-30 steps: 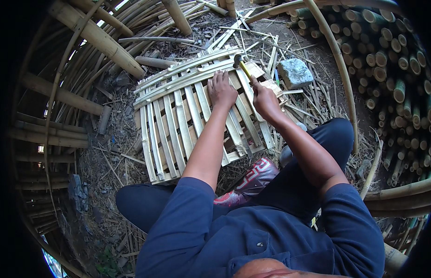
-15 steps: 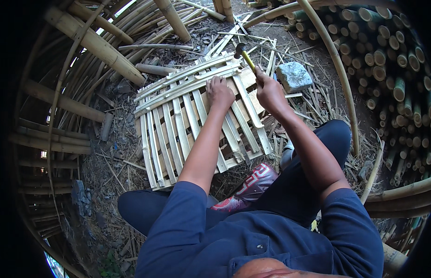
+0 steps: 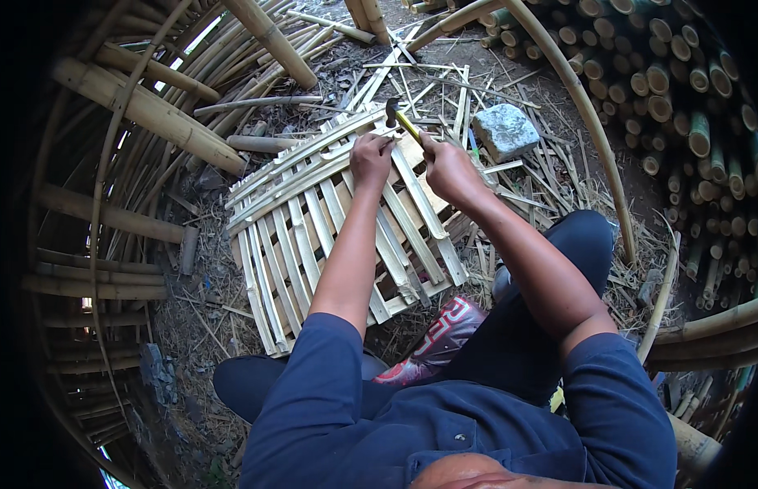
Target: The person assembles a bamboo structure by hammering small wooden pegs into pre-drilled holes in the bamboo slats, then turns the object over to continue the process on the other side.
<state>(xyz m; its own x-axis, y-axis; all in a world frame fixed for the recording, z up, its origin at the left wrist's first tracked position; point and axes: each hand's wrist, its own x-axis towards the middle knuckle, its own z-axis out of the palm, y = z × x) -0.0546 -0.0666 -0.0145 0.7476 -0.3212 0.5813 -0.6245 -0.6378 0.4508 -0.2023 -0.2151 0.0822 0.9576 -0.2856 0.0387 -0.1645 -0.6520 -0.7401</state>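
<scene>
A panel of pale bamboo slats [image 3: 304, 244] lies on the ground before me, with cross strips [image 3: 291, 189] over its far end. My right hand [image 3: 451, 167] grips the handle of a hammer [image 3: 408, 125], which is yellow with a dark head. The hammer head is just above the right end of the cross strips. Close beside it, my left hand [image 3: 371, 161] rests on the strips, its fingers drawn together near the hammer head. Whatever lies between those fingertips is too small to make out.
A rough grey stone block [image 3: 506, 132] sits right of the panel, among bamboo splinters. Cut bamboo poles [image 3: 658, 77] are stacked at far right, behind a curved pole [image 3: 595, 122]. Thick bamboo poles [image 3: 151, 114] form a frame at left. My legs [image 3: 570, 253] are folded near the panel.
My left hand has gone from lying on the cross strip to a pinch near its right end. The hammer head is now close to those fingers. The whole view has shifted slightly.
</scene>
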